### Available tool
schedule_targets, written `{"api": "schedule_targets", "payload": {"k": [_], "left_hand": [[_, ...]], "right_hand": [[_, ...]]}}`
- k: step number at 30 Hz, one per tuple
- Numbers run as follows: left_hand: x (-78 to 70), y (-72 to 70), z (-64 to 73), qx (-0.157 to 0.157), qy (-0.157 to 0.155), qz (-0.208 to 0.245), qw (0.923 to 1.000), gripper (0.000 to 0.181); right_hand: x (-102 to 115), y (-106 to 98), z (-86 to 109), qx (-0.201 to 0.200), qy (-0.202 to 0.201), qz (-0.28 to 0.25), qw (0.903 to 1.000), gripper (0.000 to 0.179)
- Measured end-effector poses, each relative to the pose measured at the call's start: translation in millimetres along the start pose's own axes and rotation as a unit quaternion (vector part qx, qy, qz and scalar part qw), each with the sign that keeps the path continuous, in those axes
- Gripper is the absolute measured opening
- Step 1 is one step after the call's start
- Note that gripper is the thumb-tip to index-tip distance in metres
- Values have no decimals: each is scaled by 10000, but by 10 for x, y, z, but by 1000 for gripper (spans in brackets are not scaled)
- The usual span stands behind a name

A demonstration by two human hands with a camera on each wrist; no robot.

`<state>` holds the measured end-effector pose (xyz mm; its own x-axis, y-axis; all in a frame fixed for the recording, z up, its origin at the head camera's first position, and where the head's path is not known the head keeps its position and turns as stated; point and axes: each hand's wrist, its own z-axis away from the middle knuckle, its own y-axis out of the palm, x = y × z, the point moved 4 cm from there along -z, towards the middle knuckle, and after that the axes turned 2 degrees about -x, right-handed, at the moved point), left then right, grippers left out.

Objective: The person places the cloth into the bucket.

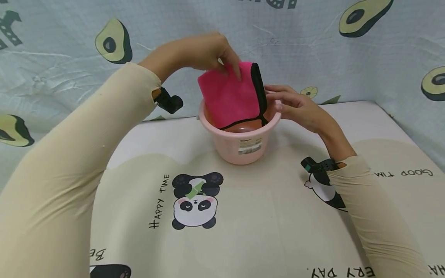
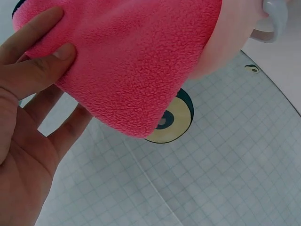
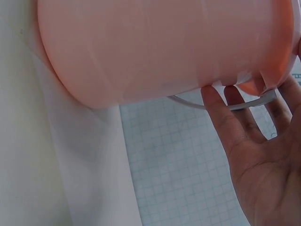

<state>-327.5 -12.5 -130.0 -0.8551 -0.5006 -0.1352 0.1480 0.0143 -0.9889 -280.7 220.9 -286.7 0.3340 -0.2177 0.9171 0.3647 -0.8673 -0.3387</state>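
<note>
My left hand [image 1: 215,52] pinches the upper edge of a folded pink fleece cloth [image 1: 229,92] with black trim. The cloth hangs partly inside a light pink plastic bucket [image 1: 226,144], its lower edge below the rim. In the left wrist view the thumb [image 2: 66,52] lies on the near face of the cloth, other fingers behind it. My right hand [image 1: 302,110] holds the bucket at the right side of its rim. In the right wrist view, fingertips [image 3: 209,92] touch the outer wall near the grey handle [image 3: 244,104]. The bucket stands upright.
The bucket is near the back edge of a table covered by a cream cloth [image 1: 243,216] printed with pandas and lettering. Behind it hangs a pale curtain [image 1: 222,19] with avocado prints. A label [image 1: 250,146] is on the bucket's front.
</note>
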Motion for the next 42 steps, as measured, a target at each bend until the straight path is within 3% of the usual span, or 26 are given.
{"api": "schedule_targets", "payload": {"k": [10, 17, 29, 33, 36, 38, 42], "left_hand": [[74, 116, -17, 215, -55, 45, 9997, 28], [126, 262, -9, 557, -77, 441, 9974, 33], [184, 278, 34, 456, -63, 617, 9970, 35], [118, 363, 86, 26, -162, 552, 9983, 32], [12, 471, 188, -653, -245, 581, 9959, 32], [-71, 520, 307, -1146, -347, 752, 9900, 33], [-237, 559, 658, -2094, -473, 1044, 9711, 34]], "right_hand": [[16, 34, -33, 3, -16, 70, 10000, 34], [-10, 39, -29, 19, 35, -97, 9999, 32], [-15, -2, 5, -76, 97, -85, 9999, 32], [-45, -12, 24, -93, 152, 7, 9998, 33], [-69, -11, 17, -51, 161, 62, 9998, 33], [-77, -5, -7, -8, 110, 72, 9999, 33], [-82, 25, -83, 94, -27, 157, 9998, 33]]}}
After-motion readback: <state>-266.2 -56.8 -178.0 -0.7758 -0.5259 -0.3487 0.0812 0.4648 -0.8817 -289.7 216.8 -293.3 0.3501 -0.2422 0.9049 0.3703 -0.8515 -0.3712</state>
